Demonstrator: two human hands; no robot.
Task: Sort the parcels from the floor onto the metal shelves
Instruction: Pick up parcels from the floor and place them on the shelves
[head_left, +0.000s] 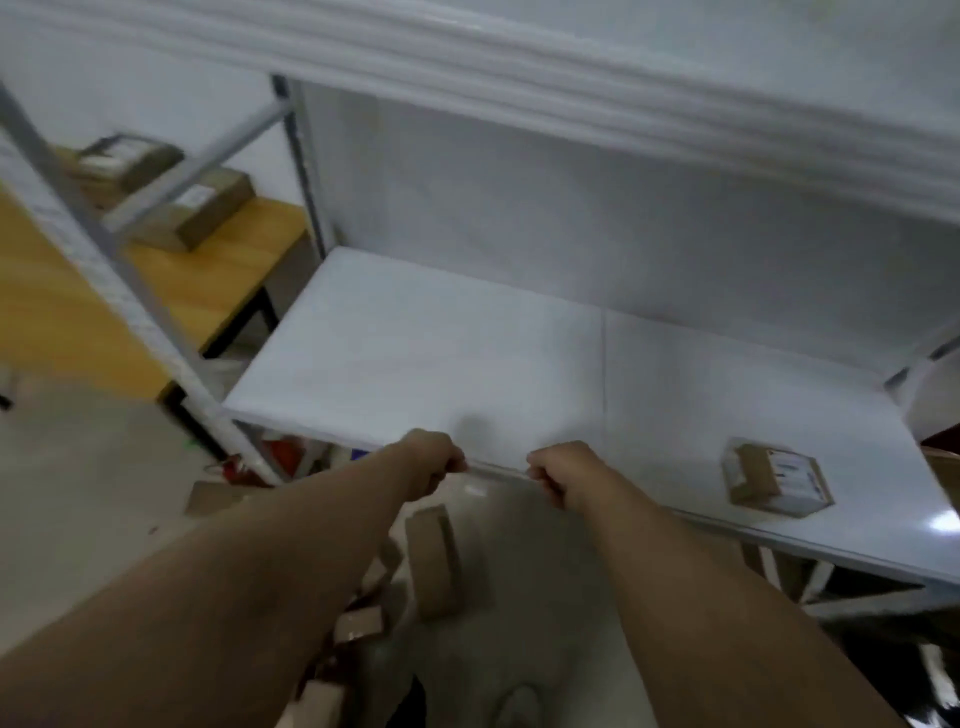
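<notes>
hanging low between the two forearms, a pale plastic bag (498, 525) is the nearest task thing; it hangs in front of the shelf edge, above the floor. a brown cardboard box (434, 561) shows at its left side, and i cannot tell if this box is inside the bag or behind it. more brown parcels (358, 623) lie on the floor under the left forearm, all blurred. the left hand (434, 460) and the right hand (563, 478) are both curled tight around the top edge of the bag, near each other, just at the front edge of the white metal shelf (467, 353). on this shelf, to the right, one small labelled parcel (774, 480) lies near the front edge. farther left, behind the grey upright post (104, 249), a wooden surface (223, 270) carries two brown boxes (208, 208), one behind the other.
</notes>
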